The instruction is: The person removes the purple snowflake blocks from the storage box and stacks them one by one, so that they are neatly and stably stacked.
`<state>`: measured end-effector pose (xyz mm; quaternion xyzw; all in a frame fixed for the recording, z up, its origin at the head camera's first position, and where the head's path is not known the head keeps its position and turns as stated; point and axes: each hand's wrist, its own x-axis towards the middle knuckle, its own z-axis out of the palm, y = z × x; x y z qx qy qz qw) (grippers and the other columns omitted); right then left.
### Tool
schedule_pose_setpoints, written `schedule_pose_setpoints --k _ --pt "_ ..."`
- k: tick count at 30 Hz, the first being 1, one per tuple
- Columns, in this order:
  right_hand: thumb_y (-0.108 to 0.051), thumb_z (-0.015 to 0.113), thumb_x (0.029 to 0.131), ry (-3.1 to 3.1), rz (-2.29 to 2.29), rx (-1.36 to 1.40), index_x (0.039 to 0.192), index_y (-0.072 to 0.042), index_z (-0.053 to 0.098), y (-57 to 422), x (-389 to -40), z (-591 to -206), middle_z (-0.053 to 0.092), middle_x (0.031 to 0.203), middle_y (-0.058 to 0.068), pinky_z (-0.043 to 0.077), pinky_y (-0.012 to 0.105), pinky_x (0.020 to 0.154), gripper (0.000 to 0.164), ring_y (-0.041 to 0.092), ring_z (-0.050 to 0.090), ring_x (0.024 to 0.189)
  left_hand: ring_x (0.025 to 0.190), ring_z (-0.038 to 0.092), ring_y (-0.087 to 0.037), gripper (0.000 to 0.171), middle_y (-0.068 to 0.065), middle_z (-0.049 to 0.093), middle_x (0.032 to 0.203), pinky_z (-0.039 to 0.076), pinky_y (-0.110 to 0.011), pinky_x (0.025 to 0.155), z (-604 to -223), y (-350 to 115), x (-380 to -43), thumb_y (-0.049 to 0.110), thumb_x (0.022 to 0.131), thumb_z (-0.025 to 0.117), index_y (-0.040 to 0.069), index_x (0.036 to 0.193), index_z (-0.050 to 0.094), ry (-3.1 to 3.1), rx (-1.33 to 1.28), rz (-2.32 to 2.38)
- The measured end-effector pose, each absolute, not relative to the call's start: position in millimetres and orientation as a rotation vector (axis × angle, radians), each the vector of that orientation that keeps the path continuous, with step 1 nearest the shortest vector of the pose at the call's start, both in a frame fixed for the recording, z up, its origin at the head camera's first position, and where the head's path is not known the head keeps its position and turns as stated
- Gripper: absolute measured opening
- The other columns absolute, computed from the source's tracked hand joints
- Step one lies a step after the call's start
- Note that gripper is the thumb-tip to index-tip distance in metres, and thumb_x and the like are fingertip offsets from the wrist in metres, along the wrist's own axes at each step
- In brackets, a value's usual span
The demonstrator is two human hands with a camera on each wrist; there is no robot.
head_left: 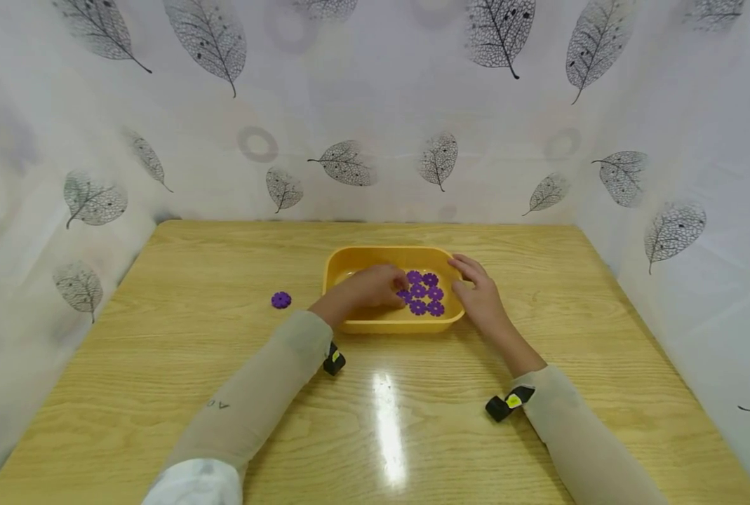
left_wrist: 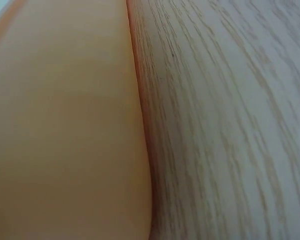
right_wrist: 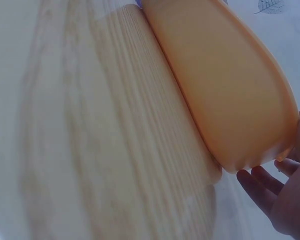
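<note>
Flowers (head_left: 418, 291) are lying in the tray (head_left: 387, 327), left hand (head_left: 379, 286) resting curled beside them, grip unclear, right hand (head_left: 483, 298) grasping the tray's end, one stray flower (head_left: 281, 300) presumably remaining on the table (head_left: 179, 351).

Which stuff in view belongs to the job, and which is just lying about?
In the job:
- yellow tray, right hand touching its right end
- purple flower-shaped pieces in it, left hand reaching in beside them
- probably the matching loose piece on the table, untouched

Just there:
- wooden table
- leaf-print curtain
</note>
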<state>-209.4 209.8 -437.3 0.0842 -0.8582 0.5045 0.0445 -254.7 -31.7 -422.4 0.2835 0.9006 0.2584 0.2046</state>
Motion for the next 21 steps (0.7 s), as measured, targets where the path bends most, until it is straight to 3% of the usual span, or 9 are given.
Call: schedule_pose_setpoints --k 21 --pt "-0.003 0.054 0.099 -2.602 1.540 0.269 0.141 -0.002 0.057 211.1 -209.6 -438.7 0.043 0.156 0.011 0.036 0.048 0.117 0.042 0.034 0.046 0.138 0.105 0.062 -0.016 0.032 0.002 0.067 0.113 0.050 -0.037 0.094 -428.3 -34.5 -260.2 0.033 0.096 0.069 0.020 0.124 0.065 2.565 0.813 0.672"
